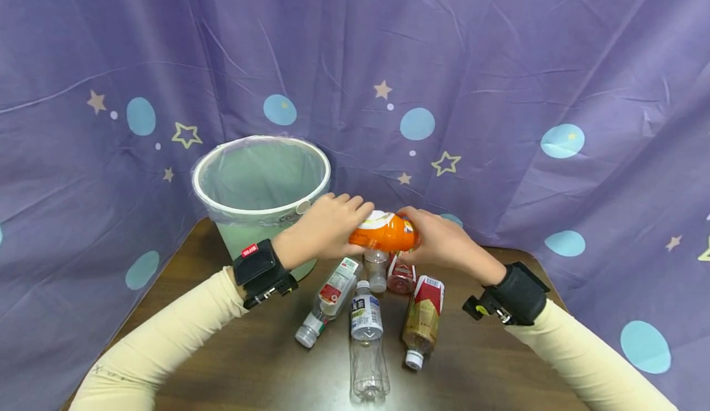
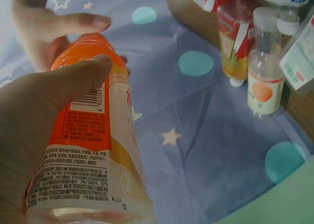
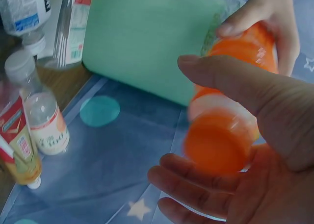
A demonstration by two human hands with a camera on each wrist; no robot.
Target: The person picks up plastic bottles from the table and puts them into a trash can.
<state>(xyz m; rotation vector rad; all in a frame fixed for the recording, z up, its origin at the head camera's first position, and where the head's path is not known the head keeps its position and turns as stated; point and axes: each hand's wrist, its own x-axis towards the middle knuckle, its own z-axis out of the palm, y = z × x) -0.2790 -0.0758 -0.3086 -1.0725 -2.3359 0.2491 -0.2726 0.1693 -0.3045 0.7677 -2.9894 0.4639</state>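
Observation:
Raised above the table, an orange-labelled plastic drink bottle (image 1: 383,231) lies sideways between my two hands. My left hand (image 1: 331,226) grips its body, thumb along the printed label in the left wrist view. At the other end is its orange cap (image 3: 218,143), blurred in the right wrist view. My right hand (image 1: 440,236) is around that cap end, with its thumb and loosely spread fingers standing apart on either side of the cap. In the left wrist view, the right thumb (image 2: 93,23) reaches over the bottle's top.
A green bin (image 1: 261,214) with a clear liner stands at the back left. On the brown table (image 1: 488,362) lie a clear bottle (image 1: 368,343), a white-labelled bottle (image 1: 331,297) and a red-and-gold bottle (image 1: 426,318). Two more bottles lie behind. A purple curtain (image 1: 355,60) hangs behind.

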